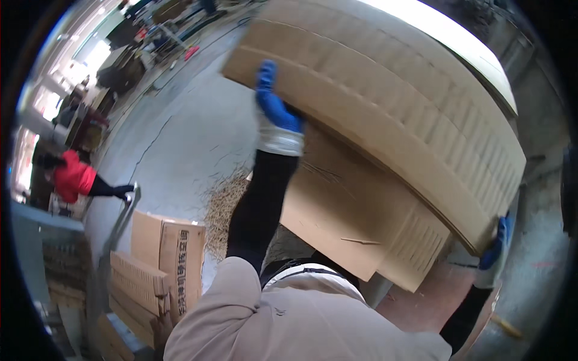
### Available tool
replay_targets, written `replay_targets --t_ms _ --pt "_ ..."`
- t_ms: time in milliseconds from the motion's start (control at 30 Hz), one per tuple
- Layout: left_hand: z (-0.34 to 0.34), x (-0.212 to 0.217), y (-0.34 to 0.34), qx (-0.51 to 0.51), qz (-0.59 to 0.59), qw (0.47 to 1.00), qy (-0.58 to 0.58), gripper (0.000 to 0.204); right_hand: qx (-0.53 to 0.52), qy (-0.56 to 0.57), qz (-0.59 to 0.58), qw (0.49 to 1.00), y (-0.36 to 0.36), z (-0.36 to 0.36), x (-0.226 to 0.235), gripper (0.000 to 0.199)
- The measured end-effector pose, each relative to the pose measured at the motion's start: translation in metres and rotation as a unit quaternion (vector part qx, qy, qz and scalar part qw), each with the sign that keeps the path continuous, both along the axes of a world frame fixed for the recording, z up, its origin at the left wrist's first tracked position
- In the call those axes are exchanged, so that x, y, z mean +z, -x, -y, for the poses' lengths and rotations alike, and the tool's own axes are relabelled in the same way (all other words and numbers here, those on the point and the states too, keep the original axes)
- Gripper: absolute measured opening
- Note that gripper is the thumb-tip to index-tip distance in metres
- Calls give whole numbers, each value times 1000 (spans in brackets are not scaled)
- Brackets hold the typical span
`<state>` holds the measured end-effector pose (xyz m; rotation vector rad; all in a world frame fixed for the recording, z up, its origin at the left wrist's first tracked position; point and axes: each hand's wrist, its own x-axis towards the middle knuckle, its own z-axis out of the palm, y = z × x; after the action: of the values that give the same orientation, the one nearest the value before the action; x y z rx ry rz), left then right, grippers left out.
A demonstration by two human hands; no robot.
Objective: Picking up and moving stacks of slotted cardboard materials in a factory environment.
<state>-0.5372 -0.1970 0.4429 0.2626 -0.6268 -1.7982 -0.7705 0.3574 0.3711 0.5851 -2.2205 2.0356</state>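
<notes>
A large flattened cardboard sheet [385, 90], creased and with rows of slots at its right end, is held up tilted before me; it looks like more than one layer. My left hand [276, 108], in a blue-coated glove with a pale cuff, is closed on its near edge toward the left end. At the near right corner, my right hand [495, 246], gloved alike, grips the edge; part of its fingers is hidden. Under the raised sheet lies another flat cardboard sheet [337, 210], slotted at its right end, with a thin cardboard strip [360, 242] on it.
Narrow cardboard scraps [226, 204] are heaped on the grey floor [192, 126]. Folded cardboard [135, 277] and a printed carton piece [180, 259] stand at the lower left. A person in red [73, 177] bends at the far left. A wall [530, 90] rises on the right.
</notes>
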Motion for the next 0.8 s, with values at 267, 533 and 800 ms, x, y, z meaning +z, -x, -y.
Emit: replay_targets --t_ms 267,533,800 --pt "52 127 -106 65 -19 957 282 45 168 124 260 943 -140 87 -25 49" --pt "93 204 -141 -154 -169 850 475 34 80 65 -83 991 -130 122 50 61" --pt "62 202 -88 -78 -82 808 579 37 187 123 -302 927 -133 274 140 50"
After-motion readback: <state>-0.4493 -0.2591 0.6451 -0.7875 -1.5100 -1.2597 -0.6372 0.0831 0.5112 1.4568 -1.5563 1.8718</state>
